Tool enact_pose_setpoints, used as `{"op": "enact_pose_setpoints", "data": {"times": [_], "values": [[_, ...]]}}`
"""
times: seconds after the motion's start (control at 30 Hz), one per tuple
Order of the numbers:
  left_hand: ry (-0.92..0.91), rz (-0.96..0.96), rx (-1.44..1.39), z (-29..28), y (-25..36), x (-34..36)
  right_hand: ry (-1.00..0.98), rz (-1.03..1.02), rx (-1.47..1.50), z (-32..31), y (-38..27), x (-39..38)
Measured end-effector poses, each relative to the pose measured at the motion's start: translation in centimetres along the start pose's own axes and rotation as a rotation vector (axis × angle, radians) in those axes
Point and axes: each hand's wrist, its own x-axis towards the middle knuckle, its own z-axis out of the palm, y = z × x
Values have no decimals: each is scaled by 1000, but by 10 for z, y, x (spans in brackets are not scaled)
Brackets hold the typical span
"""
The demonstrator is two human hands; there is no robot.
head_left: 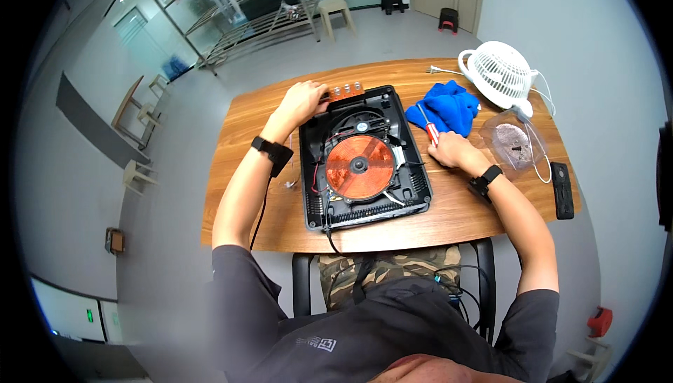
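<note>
In front of me on the table lies the opened black casing of an induction cooker [418, 185], with a round copper coil [350, 176] inside it. At its far left corner, the fingers of my left hand [304, 102] are closed on the end of a narrow orange circuit board [347, 92] that carries several small springs. The fingertips are partly hidden. My right hand [456, 151], to the right of the casing, is wrapped round the red-and-white handle of a screwdriver [432, 132]. The screwdriver's shaft points away from me, over the edge of a blue cloth [449, 102].
A white fan-like appliance with a grille [499, 71] and cord stands at the far right. Nearer are a clear plastic container [533, 148] and a long black piece [561, 191] by the table's right edge. A black cord [329, 237] runs off the casing's near side.
</note>
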Motion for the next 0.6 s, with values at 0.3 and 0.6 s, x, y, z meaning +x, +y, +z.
{"op": "enact_pose_setpoints", "data": {"times": [0.3, 0.6], "values": [[-16, -47, -40, -15, -1, -13, 14, -26, -47, 9, 8, 8], [-129, -29, -228, 2, 30, 4, 16, -44, -60, 9, 8, 9]]}}
